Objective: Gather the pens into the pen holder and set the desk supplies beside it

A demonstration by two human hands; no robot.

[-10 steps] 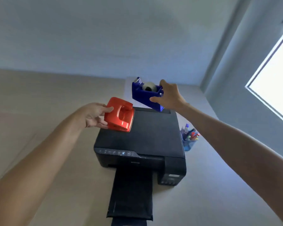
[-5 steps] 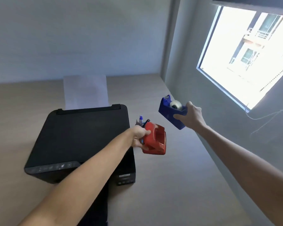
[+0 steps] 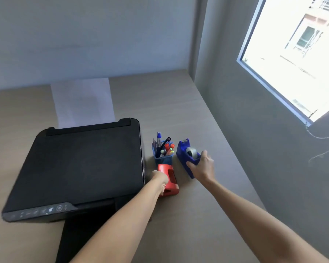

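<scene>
A blue mesh pen holder (image 3: 163, 160) stands on the desk just right of the printer, filled with several pens and markers (image 3: 164, 145). My left hand (image 3: 160, 179) grips a red hole punch (image 3: 169, 179), which rests on the desk right in front of the holder. To the holder's right, my right hand (image 3: 202, 167) is wrapped around the near end of a blue tape dispenser (image 3: 186, 154) with a clear tape roll; it sits low at the desk surface.
A black printer (image 3: 84, 168) fills the left of the wooden desk (image 3: 188, 215), with white paper (image 3: 82, 101) in its rear feed and its output tray extended toward me. A grey wall with a window (image 3: 296, 54) borders the desk on the right.
Both hands came down from the air to the desk. The red hole punch now lies in front of the pen holder and the tape dispenser beside it on the right.
</scene>
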